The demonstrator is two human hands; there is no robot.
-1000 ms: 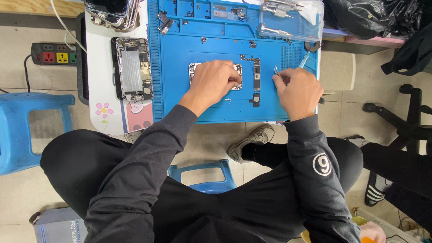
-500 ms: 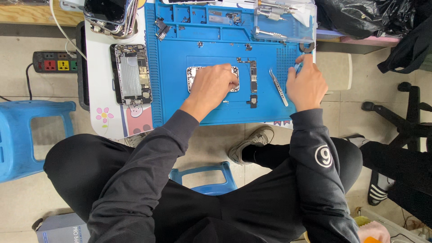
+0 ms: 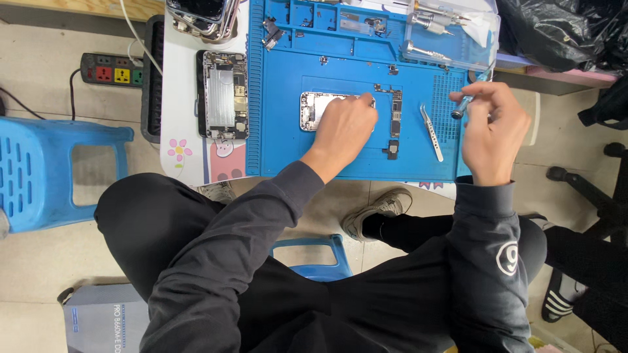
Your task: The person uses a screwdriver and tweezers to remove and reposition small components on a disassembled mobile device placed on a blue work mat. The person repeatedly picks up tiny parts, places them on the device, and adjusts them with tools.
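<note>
You are lifting your right hand (image 3: 494, 134) off the blue silicone repair mat (image 3: 288, 131); it is now pinching a slim blue-handled screwdriver (image 3: 466, 104), where a second ago it was resting low on the mat's right side. The thin metal tweezers (image 3: 432, 133) are lying released beside it. Your left hand (image 3: 345, 127) is still pressing, fingers curled, on the opened silver phone chassis (image 3: 315, 110) at mat centre, so the driver is ready for screw work there.
</note>
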